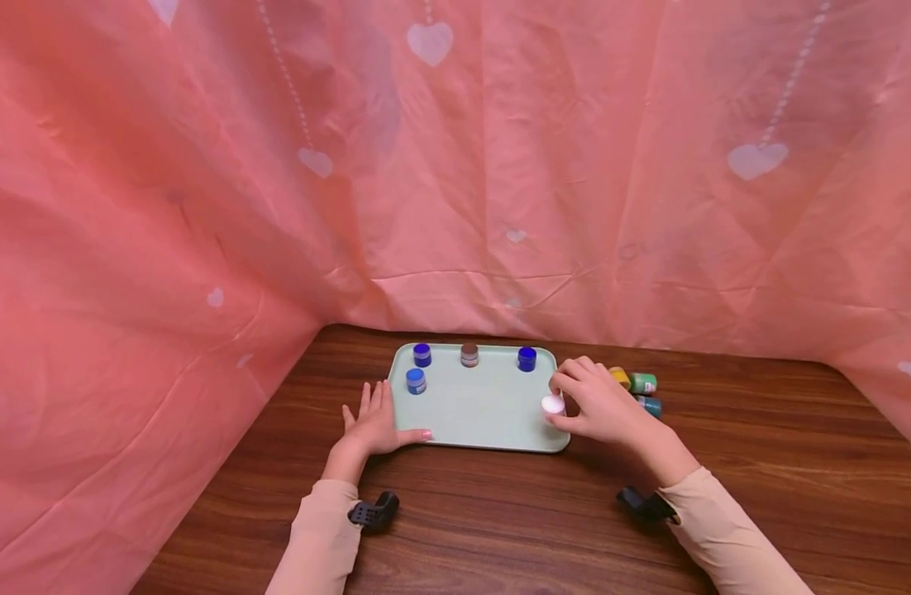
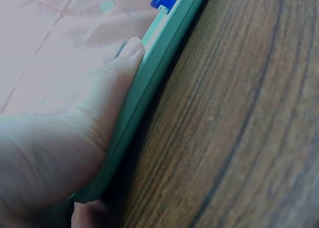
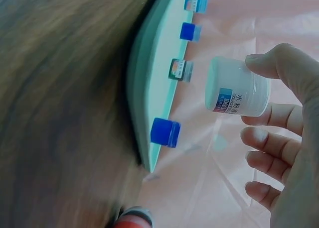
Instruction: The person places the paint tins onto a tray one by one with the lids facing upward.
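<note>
My right hand (image 1: 600, 402) pinches a small white gouache paint jar (image 1: 552, 404) between thumb and index finger, the other fingers spread apart. In the right wrist view this jar (image 3: 238, 87) is translucent with a printed label, held clear of the tray. Below it lies the pale green tray (image 1: 474, 413), near its right front corner. The left hand (image 1: 374, 426) rests at the tray's left front corner with fingers straight along the side. Its thumb (image 2: 112, 83) lies over the front rim. On the tray stand a blue jar (image 1: 416, 381), two dark blue jars (image 1: 422, 355) and a brown jar (image 1: 469, 355).
Right of the tray, partly behind the right hand, are a yellow jar (image 1: 620, 378), a green jar (image 1: 643, 383) and a teal jar (image 1: 651, 406). The dark wooden table (image 1: 500, 521) meets a pink curtain (image 1: 485, 207) at the back and left.
</note>
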Motion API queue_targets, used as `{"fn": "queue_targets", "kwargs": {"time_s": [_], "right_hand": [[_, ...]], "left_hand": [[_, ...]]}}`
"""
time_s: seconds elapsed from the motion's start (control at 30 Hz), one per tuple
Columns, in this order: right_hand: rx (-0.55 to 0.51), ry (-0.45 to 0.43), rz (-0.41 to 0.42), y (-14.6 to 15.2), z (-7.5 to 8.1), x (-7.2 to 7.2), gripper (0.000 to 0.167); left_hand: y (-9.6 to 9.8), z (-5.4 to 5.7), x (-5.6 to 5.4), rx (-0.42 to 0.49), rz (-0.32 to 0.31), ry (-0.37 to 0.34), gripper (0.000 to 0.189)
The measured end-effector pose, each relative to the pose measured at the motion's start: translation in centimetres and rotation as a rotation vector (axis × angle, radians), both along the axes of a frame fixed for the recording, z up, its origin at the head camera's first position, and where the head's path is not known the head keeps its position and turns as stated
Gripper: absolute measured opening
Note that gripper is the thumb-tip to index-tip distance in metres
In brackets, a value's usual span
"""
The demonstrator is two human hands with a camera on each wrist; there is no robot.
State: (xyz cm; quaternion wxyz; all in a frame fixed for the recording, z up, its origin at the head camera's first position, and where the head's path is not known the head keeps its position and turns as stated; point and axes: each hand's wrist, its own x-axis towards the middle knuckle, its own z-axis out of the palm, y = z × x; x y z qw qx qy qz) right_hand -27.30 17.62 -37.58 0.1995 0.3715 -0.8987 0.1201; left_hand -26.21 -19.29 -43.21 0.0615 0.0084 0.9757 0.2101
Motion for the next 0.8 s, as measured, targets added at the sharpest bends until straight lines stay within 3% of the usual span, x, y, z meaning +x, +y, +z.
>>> {"fn": "queue_targets", "kwargs": {"time_s": [0.23,0.47,0.8], "right_hand": [[-0.024,0.02,-0.008,-1.3,0.8,-0.6,0.03],[-0.072,-0.04,-0.049,-2.6,2.2,-1.1,0.033],[-0.216,-0.095,-0.045,-5.3,3.2,-1.8,0.033]], "left_hand": [[0.0,0.1,0.1,0.003,-0.004,0.003,0.132],[0.0,0.3,0.1,0.002,-0.005,-0.002,0.132],[0.0,0.2,0.1,-0.003,0.0,0.002,0.132]]}}
